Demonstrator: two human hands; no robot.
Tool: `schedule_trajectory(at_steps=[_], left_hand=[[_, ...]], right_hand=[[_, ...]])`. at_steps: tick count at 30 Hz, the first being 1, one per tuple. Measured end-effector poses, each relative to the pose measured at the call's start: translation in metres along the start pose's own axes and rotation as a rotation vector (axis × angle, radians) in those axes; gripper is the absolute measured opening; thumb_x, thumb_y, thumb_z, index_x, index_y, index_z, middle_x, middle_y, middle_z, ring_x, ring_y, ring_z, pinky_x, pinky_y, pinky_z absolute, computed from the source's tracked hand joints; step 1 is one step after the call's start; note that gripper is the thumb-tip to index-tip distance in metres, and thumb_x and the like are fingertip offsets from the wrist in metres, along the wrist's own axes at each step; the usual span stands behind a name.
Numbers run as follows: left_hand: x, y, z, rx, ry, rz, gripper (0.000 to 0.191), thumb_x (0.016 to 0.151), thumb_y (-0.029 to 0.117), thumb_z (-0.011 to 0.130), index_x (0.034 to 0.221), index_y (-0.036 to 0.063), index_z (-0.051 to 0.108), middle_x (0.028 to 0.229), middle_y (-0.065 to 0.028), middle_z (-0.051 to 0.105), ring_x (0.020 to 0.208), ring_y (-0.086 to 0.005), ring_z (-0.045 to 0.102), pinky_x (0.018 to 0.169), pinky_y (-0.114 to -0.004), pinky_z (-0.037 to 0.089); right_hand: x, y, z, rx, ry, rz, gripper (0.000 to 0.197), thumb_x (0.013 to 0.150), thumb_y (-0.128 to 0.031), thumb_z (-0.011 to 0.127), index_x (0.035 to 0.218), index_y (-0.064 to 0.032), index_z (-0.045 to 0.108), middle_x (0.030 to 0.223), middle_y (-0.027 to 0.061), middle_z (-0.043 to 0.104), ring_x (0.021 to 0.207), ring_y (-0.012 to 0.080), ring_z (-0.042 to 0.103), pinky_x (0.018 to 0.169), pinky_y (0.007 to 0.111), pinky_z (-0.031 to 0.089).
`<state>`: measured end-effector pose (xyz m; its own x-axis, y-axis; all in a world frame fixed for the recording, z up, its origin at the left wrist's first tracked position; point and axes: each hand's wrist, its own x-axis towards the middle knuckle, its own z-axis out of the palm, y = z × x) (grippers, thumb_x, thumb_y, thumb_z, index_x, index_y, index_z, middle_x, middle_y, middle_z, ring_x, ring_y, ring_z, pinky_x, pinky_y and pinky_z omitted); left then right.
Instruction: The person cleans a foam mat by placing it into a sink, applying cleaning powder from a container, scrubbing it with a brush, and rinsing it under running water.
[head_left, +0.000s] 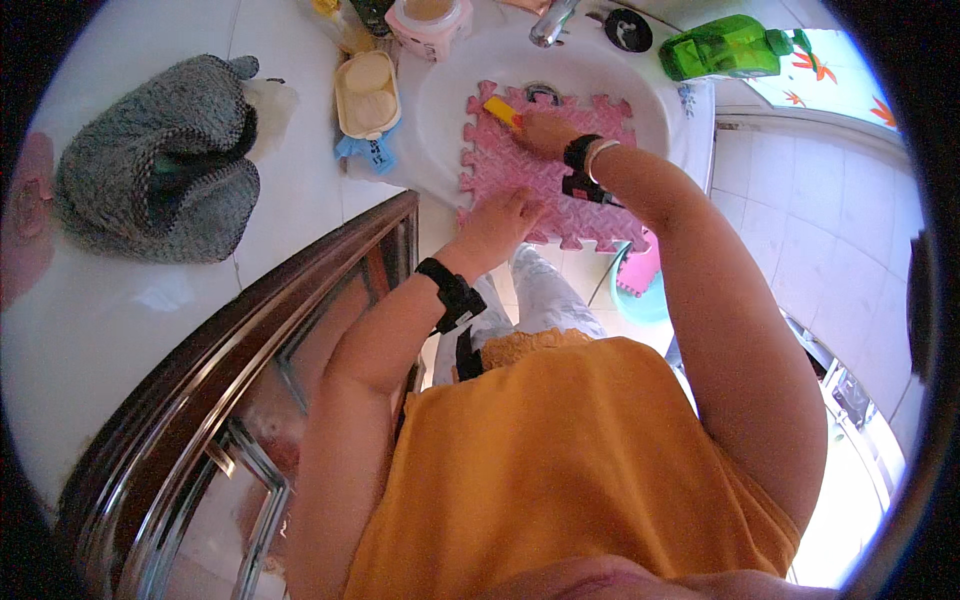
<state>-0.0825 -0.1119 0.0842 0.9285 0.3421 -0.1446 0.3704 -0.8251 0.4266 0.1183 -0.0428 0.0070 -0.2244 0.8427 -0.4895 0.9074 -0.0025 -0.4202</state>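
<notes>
A pink interlocking foam mat tile (517, 161) with a raised pattern and jigsaw edges lies tilted in the white washbasin (435, 112), its near edge jutting past the rim. My left hand (501, 225) holds the tile near its front left edge, fingers curled on its surface. In my right hand (547, 135) is a small yellow block-shaped tool (501, 111), pressed against the tile's upper part. The tool's underside is hidden, so I cannot tell whether it is a brush or a sponge.
Around the basin are a metal faucet (551, 26), a green pump bottle (724, 49), a soap dish with soap (369, 97) and a pink jar (429, 30). A grey towel (161, 165) lies on the left counter. Below stands a turquoise basin (637, 304) with another pink tile (641, 262).
</notes>
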Motion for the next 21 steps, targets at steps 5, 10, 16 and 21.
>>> schedule_trajectory(at_steps=[5,10,16,21], left_hand=[[-0.007,-0.011,0.007,-0.04,0.055,-0.011,0.042,0.08,0.012,0.047,0.122,0.0102,0.048,0.119,-0.0136,0.051,0.107,-0.03,0.049,0.089,-0.039,0.042],[0.002,-0.008,0.012,-0.034,0.179,0.052,0.035,0.079,0.011,0.047,0.114,0.0086,0.053,0.111,-0.0122,0.054,0.104,-0.0273,0.052,0.088,-0.038,0.043],[-0.006,-0.007,0.018,-0.111,0.114,-0.017,0.036,0.079,0.011,0.047,0.114,0.0106,0.054,0.113,-0.0108,0.055,0.103,-0.0253,0.053,0.089,-0.036,0.041],[0.0,-0.004,0.02,-0.153,0.266,0.075,0.036,0.077,0.009,0.049,0.113,0.0107,0.055,0.108,-0.0114,0.056,0.099,-0.0268,0.054,0.085,-0.036,0.044]], right_hand=[[-0.052,-0.034,-0.013,-0.01,-0.196,-0.256,0.033,0.089,-0.032,0.041,0.097,-0.0029,0.054,0.076,0.0208,0.061,0.072,0.0373,0.06,0.062,0.047,0.045],[0.025,0.002,0.006,-0.046,0.101,0.108,0.037,0.089,-0.035,0.042,0.099,-0.002,0.056,0.082,0.02,0.063,0.076,0.0359,0.063,0.067,0.046,0.048],[-0.025,-0.032,0.003,0.026,-0.081,-0.185,0.034,0.089,-0.032,0.04,0.097,-0.0023,0.055,0.081,0.0226,0.061,0.073,0.038,0.06,0.066,0.046,0.045],[0.009,-0.005,-0.001,-0.002,0.088,0.017,0.034,0.089,-0.031,0.041,0.092,-0.0012,0.057,0.078,0.0221,0.061,0.071,0.0372,0.06,0.065,0.046,0.046]])
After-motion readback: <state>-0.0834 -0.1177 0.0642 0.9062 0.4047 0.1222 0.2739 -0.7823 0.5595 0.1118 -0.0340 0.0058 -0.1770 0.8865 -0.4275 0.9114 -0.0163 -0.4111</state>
